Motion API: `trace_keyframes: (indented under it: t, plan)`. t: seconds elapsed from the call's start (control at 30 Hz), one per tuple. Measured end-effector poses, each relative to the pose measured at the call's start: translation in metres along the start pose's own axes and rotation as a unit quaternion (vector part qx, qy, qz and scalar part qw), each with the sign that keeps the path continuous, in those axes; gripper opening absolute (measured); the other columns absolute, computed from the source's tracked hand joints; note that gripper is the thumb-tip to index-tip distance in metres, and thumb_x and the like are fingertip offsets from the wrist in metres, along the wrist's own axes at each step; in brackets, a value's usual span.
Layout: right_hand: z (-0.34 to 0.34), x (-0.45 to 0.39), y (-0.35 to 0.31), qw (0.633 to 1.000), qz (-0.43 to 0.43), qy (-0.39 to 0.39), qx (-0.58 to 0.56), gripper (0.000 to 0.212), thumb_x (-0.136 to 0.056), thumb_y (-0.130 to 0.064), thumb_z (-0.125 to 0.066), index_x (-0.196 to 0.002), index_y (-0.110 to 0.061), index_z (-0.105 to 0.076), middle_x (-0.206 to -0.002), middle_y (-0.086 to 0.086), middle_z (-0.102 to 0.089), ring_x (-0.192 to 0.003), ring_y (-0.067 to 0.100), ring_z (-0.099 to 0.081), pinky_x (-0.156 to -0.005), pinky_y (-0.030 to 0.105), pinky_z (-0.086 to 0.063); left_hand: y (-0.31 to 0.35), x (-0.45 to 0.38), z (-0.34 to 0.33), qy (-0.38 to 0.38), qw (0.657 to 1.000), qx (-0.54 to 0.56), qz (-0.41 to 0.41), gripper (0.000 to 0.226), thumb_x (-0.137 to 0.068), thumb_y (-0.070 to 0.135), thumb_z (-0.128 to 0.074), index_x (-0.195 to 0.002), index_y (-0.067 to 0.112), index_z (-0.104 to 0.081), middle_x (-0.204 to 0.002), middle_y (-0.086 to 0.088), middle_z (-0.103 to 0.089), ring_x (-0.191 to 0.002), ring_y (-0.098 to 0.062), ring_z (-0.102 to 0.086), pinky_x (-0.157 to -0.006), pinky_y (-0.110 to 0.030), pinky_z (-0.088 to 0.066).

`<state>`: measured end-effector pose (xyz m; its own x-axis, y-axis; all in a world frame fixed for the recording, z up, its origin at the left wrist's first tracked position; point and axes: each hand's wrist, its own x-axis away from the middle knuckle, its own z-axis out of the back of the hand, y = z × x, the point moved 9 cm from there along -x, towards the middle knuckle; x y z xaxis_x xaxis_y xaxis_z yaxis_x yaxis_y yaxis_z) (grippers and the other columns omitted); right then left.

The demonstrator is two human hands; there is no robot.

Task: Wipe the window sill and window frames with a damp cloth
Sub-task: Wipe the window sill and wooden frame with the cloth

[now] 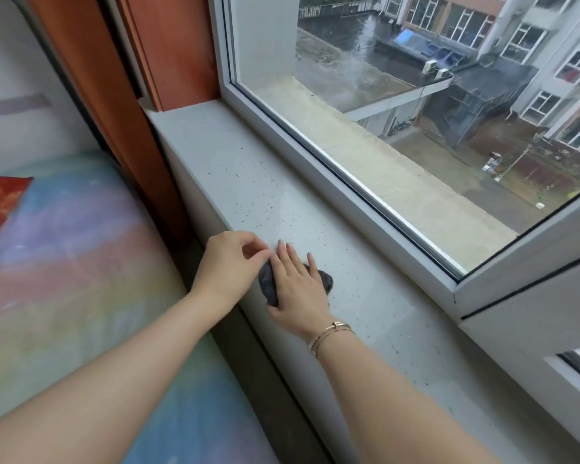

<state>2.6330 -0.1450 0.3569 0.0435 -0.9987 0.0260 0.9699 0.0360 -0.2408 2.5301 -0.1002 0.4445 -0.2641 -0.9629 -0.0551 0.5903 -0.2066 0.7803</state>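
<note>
A dark grey cloth point(268, 283) lies bunched on the pale speckled window sill point(248, 182), near its inner edge. My right hand point(298, 283) lies flat on top of the cloth with straight fingers, a thin bracelet on its wrist. Just left of it, my left hand point(230, 262) has curled fingers whose tips meet at the cloth's upper left edge; whether they pinch the cloth is hard to tell. The white window frame point(315, 155) runs along the far side of the sill, its lower rail meeting a second frame at the right.
An orange-brown curtain point(168, 45) hangs at the sill's left end. A bed with a pastel cover point(64, 262) lies below the sill at the left. An open white sash point(533, 262) juts in at the right. Dark specks dot the sill.
</note>
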Motion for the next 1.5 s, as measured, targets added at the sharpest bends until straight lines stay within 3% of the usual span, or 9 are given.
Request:
trace_keyframes:
  t: [0.17,0.33,0.5,0.63,0.8,0.97,1.07,1.27,1.5]
  plan:
    - [0.013,0.000,0.004,0.989,-0.007,0.018,-0.145,0.071,-0.090,-0.031,-0.048,-0.150,-0.019,-0.013,-0.160,0.000,-0.007,-0.147,0.011,0.000,-0.120,0.038,-0.002,-0.014,-0.008,0.017,0.013,1.000,-0.019,0.009,0.011,-0.080,0.015,-0.072,-0.069,0.018,-0.071,-0.066,0.007,-0.069,-0.070,-0.011,-0.066,-0.073,-0.025,-0.052]
    - [0.034,0.122,0.075,0.967,-0.174,0.143,-0.119,0.040,-0.088,-0.043,-0.056,-0.119,-0.028,-0.038,-0.157,-0.002,-0.016,-0.145,0.014,-0.009,-0.118,0.039,-0.007,-0.002,-0.026,-0.004,-0.048,0.999,0.007,0.021,0.011,-0.078,0.021,-0.074,-0.069,0.015,-0.071,-0.067,0.003,-0.068,-0.071,-0.012,-0.063,-0.067,-0.023,-0.047]
    - [0.056,0.199,0.135,0.821,-0.535,0.197,0.021,0.032,-0.086,-0.036,-0.061,-0.115,-0.020,-0.059,-0.141,0.015,-0.038,-0.118,0.040,-0.037,-0.102,0.051,-0.031,0.028,-0.043,-0.030,-0.108,0.993,0.038,-0.020,0.013,-0.078,0.023,-0.075,-0.069,0.016,-0.070,-0.066,0.005,-0.066,-0.068,-0.011,-0.062,-0.061,-0.017,-0.043]
    - [0.035,0.181,0.132,0.761,-0.617,0.197,-0.041,0.045,-0.092,-0.026,-0.048,-0.135,-0.011,-0.045,-0.148,0.024,-0.030,-0.137,0.039,-0.022,-0.111,0.048,-0.017,0.039,-0.054,-0.030,-0.134,0.988,0.051,-0.056,0.011,-0.079,0.023,-0.073,-0.071,0.016,-0.070,-0.068,0.004,-0.067,-0.070,-0.011,-0.064,-0.065,-0.021,-0.050]
    - [0.032,0.086,0.124,0.819,-0.551,0.159,-0.041,0.059,-0.095,-0.033,-0.041,-0.145,-0.007,-0.026,-0.153,0.026,-0.016,-0.143,0.038,-0.008,-0.115,0.049,-0.008,0.021,-0.070,-0.019,-0.127,0.989,0.040,-0.068,0.012,-0.079,0.021,-0.074,-0.068,0.017,-0.069,-0.065,0.007,-0.066,-0.068,-0.008,-0.063,-0.062,-0.017,-0.045]
    - [0.031,0.021,0.062,0.929,-0.326,0.149,-0.094,0.055,-0.092,-0.023,-0.044,-0.145,-0.015,-0.028,-0.156,0.005,-0.022,-0.146,0.020,-0.009,-0.117,0.038,-0.004,0.009,-0.076,-0.017,-0.127,0.989,0.032,-0.063,0.014,-0.079,0.020,-0.075,-0.067,0.015,-0.069,-0.065,0.004,-0.066,-0.066,-0.010,-0.062,-0.061,-0.015,-0.044]
    - [0.035,0.071,0.064,0.932,-0.318,0.146,-0.096,0.057,-0.091,-0.025,-0.045,-0.144,-0.022,-0.024,-0.157,-0.002,-0.018,-0.146,0.012,-0.003,-0.119,0.033,0.000,0.012,-0.081,-0.017,-0.123,0.990,0.036,-0.053,0.016,-0.079,0.019,-0.074,-0.065,0.016,-0.068,-0.065,0.002,-0.066,-0.067,-0.011,-0.062,-0.060,-0.016,-0.043]
    - [0.027,0.141,0.107,0.852,-0.508,0.120,-0.040,0.064,-0.095,-0.043,-0.038,-0.147,-0.012,-0.016,-0.157,0.019,0.003,-0.146,0.028,0.006,-0.119,0.041,0.000,0.015,-0.092,-0.015,-0.109,0.992,0.041,-0.050,0.015,-0.080,0.021,-0.073,-0.067,0.017,-0.068,-0.066,0.004,-0.066,-0.068,-0.010,-0.062,-0.061,-0.018,-0.043]
    - [0.029,0.037,0.117,0.922,-0.372,0.100,-0.044,0.062,-0.096,-0.028,-0.040,-0.148,-0.006,-0.015,-0.157,0.014,-0.011,-0.145,0.026,-0.007,-0.119,0.038,-0.003,-0.001,-0.102,-0.013,-0.101,0.993,0.048,-0.035,0.014,-0.080,0.020,-0.073,-0.067,0.015,-0.068,-0.066,0.004,-0.066,-0.068,-0.010,-0.061,-0.063,-0.019,-0.046]
